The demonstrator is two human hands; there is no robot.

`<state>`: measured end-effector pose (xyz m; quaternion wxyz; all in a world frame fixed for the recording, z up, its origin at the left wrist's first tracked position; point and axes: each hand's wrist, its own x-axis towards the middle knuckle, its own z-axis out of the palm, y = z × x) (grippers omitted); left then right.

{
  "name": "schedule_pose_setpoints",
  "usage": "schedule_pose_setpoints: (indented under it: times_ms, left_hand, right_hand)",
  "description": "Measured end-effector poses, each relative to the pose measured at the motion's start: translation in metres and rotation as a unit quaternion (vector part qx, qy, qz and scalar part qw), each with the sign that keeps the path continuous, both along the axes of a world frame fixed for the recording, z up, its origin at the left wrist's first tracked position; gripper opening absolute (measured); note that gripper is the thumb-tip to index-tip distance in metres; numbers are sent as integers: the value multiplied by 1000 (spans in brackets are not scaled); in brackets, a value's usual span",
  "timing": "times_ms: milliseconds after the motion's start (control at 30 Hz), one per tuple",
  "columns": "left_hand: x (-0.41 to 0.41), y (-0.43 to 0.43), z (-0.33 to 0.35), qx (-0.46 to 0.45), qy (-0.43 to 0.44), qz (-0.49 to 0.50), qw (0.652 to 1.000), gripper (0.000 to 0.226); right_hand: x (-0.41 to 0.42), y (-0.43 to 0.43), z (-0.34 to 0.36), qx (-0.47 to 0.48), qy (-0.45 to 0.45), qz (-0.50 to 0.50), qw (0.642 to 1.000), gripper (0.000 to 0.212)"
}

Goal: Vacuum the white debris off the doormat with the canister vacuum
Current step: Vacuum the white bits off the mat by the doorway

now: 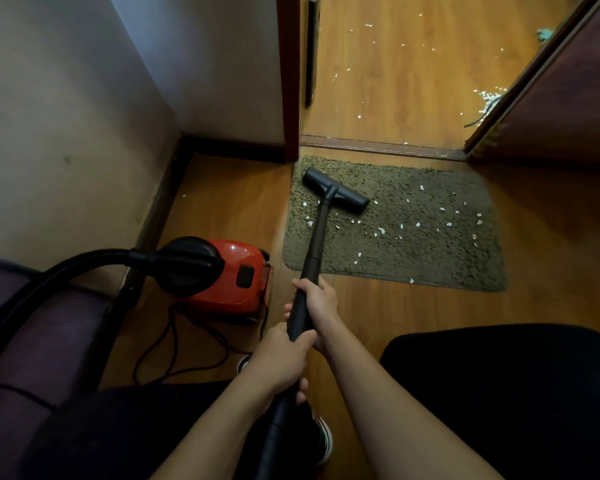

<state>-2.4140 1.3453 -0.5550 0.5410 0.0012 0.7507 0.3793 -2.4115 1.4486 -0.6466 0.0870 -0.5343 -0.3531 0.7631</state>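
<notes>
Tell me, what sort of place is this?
Probably a hallway in a home, at a room's doorway: a shaggy doormat lies before the door threshold on wood-look flooring, with a red canister vacuum nearby.

Both arms are bare, reaching forward and down, pretty close together. The right hand (317, 301) is the one farther out, fingers wrapped round the black wand (317, 233). The left hand (283, 362) sits just behind it, nearer the body, and it's curled round the same tube with its knuckles up.
</notes>
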Motion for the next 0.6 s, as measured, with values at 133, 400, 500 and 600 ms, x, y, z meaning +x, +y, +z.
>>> schedule_pose_setpoints:
  times_ms: [133,400,500,600]
  left_hand:
    - [-14,13,0,5,3,7,1000,16]
    - [-3,-16,13,0,-16,6,1000,17]
    - [2,-38,19,-9,-13,7,1000,16]
    - [6,-58,28,-15,-5,-1,1000,16]
  right_hand:
    - [-14,11,4,5,1,-8,1000,13]
    - [1,-16,19,-15,7,12,1000,16]
    - [10,-37,27,-18,23,17,999,16]
    - [13,-59,30,-25,20,18,999,19]
